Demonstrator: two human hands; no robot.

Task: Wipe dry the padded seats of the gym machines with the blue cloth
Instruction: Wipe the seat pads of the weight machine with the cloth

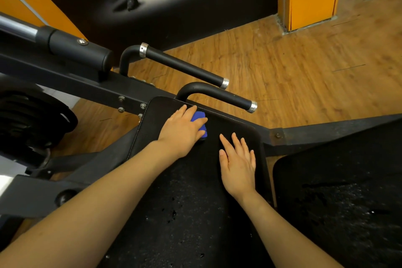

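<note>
The left hand (182, 128) pressed the crumpled blue cloth (201, 123) flat-fingered at mid-frame onto the black padded vinyl seat (195, 191); the right hand (238, 165) lay released beside it, with droplets left lower down.

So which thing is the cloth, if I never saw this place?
Find the long black padded seat in the middle. At its far end, the left hand presses on the blue cloth. It is the only bright blue thing; everything nearby is black.

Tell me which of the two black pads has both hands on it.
The larger centre pad, beside the handlebars. The left hand presses the blue cloth on it; the right hand lies flat. The right-edge pad is untouched.
</note>
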